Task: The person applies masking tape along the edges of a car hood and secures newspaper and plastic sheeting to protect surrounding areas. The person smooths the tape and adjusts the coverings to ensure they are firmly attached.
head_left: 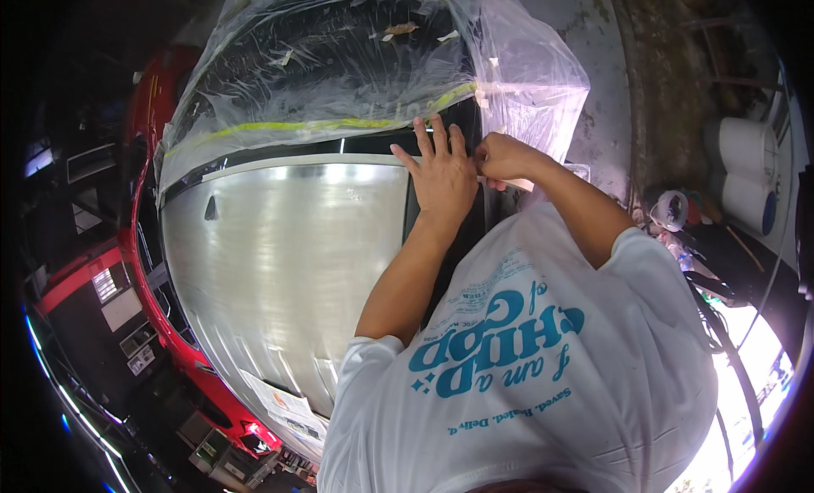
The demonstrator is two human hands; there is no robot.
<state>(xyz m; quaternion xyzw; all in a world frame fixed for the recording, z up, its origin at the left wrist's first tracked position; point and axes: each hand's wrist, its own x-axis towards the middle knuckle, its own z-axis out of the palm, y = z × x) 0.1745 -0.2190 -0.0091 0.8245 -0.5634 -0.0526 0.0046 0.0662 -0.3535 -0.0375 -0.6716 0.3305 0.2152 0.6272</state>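
Before me is a car roof (288, 230) of dull silver bare metal, with a black border along its front and side. Clear plastic film (322, 77) drapes over the windshield and the front of the car. A strip of yellow-green tape (331, 123) runs along the film's lower edge. My left hand (447, 179) lies with fingers spread on the black corner beside the windshield. Close by on the right, my right hand (507, 158) is closed, fingertips curled in at the car's side edge. What it grips, if anything, is hidden by the fingers.
A red car (129, 247) stands beyond the roof on the left. Printed paper (284, 404) lies on the lower part of the roof. White cylindrical containers (746, 150) and a small tub (670, 210) are at the right, near dark hoses (712, 285).
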